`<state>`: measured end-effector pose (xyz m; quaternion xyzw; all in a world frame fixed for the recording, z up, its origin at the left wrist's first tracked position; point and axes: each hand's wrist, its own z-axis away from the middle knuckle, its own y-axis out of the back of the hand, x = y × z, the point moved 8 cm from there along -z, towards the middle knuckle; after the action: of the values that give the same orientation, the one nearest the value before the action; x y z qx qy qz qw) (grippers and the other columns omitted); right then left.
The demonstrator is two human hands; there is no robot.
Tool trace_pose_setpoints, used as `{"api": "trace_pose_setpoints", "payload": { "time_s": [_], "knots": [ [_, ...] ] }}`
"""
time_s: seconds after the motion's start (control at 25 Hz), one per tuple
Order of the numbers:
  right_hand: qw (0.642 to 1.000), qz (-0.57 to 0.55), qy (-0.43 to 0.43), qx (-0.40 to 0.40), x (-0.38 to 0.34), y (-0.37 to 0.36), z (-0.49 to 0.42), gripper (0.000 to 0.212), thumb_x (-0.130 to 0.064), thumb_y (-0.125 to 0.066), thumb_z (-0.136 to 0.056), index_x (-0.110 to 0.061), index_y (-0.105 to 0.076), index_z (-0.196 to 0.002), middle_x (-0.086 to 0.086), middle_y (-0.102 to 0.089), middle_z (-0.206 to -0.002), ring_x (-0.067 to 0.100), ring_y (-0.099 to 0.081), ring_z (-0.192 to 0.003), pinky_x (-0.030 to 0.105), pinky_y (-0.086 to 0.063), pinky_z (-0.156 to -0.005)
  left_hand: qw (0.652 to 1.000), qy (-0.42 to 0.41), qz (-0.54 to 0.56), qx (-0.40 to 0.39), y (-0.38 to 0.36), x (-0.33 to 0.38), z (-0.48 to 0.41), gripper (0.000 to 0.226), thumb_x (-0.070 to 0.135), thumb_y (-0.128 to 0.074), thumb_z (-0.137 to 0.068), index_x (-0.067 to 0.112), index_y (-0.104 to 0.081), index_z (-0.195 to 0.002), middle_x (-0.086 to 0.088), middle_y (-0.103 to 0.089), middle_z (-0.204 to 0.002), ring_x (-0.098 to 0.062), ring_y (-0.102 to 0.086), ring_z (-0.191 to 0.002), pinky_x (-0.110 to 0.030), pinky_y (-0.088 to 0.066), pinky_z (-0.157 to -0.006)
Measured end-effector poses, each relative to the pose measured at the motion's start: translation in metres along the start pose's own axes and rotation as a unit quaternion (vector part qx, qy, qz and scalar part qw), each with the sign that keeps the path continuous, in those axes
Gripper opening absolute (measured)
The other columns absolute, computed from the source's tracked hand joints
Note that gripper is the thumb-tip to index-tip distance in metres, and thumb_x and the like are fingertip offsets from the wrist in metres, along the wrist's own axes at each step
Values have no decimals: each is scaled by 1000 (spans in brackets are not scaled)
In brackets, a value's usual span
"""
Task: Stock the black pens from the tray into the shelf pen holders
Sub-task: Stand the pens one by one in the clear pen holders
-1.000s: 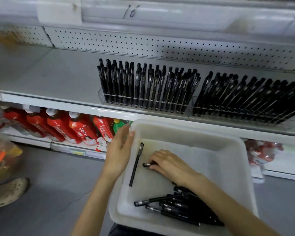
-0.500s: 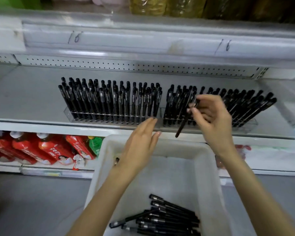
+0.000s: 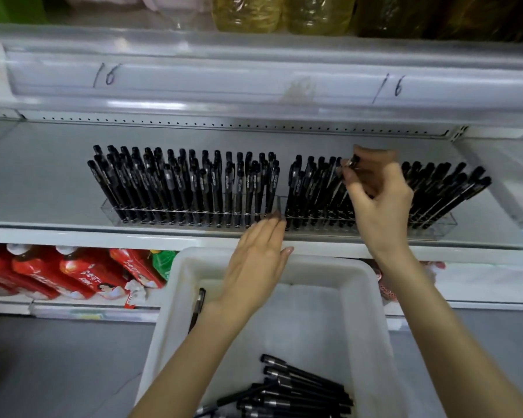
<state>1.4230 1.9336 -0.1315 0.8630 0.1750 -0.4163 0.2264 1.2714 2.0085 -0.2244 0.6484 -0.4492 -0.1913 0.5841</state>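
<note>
Two clear pen holders stand side by side on the shelf, the left holder (image 3: 112, 211) and the right holder (image 3: 441, 224), both packed with upright black pens. My right hand (image 3: 378, 200) is up at the right holder, its fingers pinched on the top of one black pen (image 3: 351, 162) that stands among the others there. My left hand (image 3: 254, 260) hovers flat with fingers apart, its tips at the shelf edge between the two holders. Below it sits the white tray (image 3: 372, 297), with a pile of black pens (image 3: 293, 390) at its near end and one lone pen (image 3: 197, 306) by its left wall.
Red drink packs (image 3: 73, 276) lie on the lower shelf at left. Above the pens runs a price rail (image 3: 254, 82) marked 16 twice, with yellowish bottles (image 3: 272, 12) on the top shelf. Grey floor (image 3: 58, 366) lies left of the tray.
My right hand lifted one pen out of the tray and carried it up into the right holder. My left hand rose from the tray's rim to the shelf edge. The view tilted upward.
</note>
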Motion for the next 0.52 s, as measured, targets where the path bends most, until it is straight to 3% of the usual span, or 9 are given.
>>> {"api": "trace_pose_setpoints", "payload": {
  "time_s": [0.52],
  "knots": [
    [997, 55, 16, -50, -10, -11, -5, 23, -12, -63, -89, -23, -58, -108, -20, -60, -89, -4, -62, -83, 15, -51, -80, 1000, -14, 5, -27, -2, 2, -1, 51, 34, -32, -92, 2, -53, -126, -12, -57, -125, -26, -53, -117, -41, -39, -105]
  ]
}}
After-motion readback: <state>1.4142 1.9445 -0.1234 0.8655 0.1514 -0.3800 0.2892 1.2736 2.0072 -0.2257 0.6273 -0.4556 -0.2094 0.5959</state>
